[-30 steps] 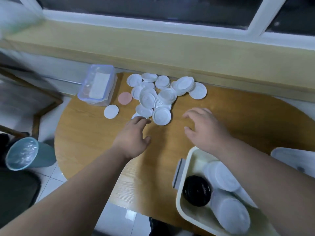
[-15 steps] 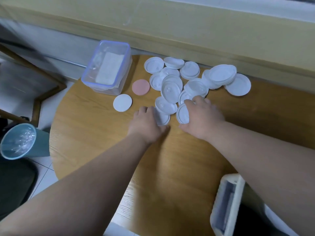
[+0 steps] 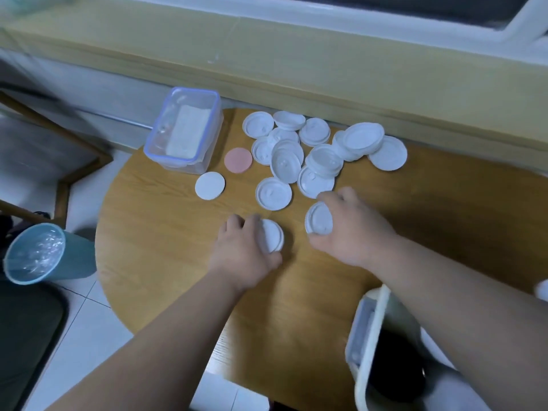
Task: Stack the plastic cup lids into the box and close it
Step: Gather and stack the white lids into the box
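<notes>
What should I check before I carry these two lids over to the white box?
1. Left hand grips the flat lid: ok.
2. Right hand grips the tilted lid: ok.
3. White box open: ok.
4. Room left inside it: cannot tell, the right forearm covers it.
5. Table free of loose lids: not ok, a pile lies there.

head cam | looks steeply down, forward | close over table [image 3: 166, 232]
</notes>
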